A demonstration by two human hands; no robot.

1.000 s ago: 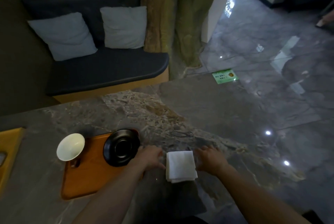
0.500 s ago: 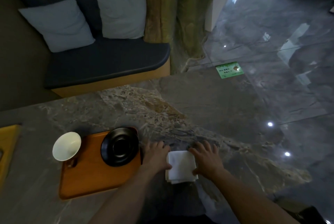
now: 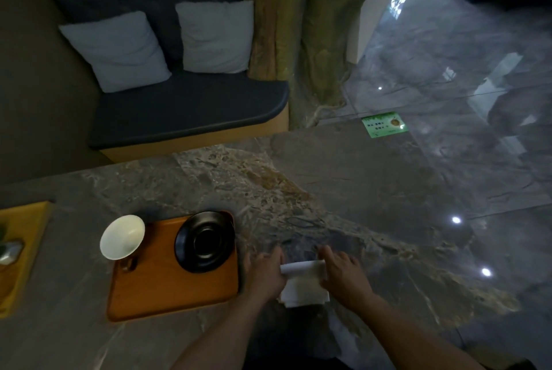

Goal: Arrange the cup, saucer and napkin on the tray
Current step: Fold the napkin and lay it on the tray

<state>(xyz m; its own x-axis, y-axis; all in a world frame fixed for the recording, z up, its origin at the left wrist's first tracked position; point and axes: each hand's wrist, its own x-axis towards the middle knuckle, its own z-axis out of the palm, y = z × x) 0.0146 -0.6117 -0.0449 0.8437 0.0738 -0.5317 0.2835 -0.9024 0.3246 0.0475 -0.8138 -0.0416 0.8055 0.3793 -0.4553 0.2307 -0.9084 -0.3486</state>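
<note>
Gripping the white napkin [image 3: 304,283] from either side, both hands work on the marble tabletop [image 3: 373,190] just to the right of the tray [image 3: 167,295]: the left hand [image 3: 264,272] pinches the napkin's left edge with curled fingers, and the right hand [image 3: 343,272] pinches its right edge, with the far edge of the cloth lifted and rolled back toward the person while the near part lies flat on the stone. The two hands are apart, with the width of the napkin between them, and bare forearms run down to the lower border of the view. The orange wooden tray sits flat on the tabletop, its right edge close beside the left hand. On the tray's far right corner rests the black saucer [image 3: 204,241], its rim reaching the tray's edge. The white cup [image 3: 122,236] stands at the tray's far left corner, overhanging the tray's left edge. At the far left of the tabletop a yellow tray [image 3: 27,238] holds some small items too dim to make out. Beyond the tabletop stands a dark blue bench seat [image 3: 185,110] with two pale cushions [image 3: 116,50] leaning against its back, a hanging olive curtain [image 3: 298,26] beside it, and a glossy grey floor [image 3: 448,101] bearing a green sticker [image 3: 384,124]
</note>
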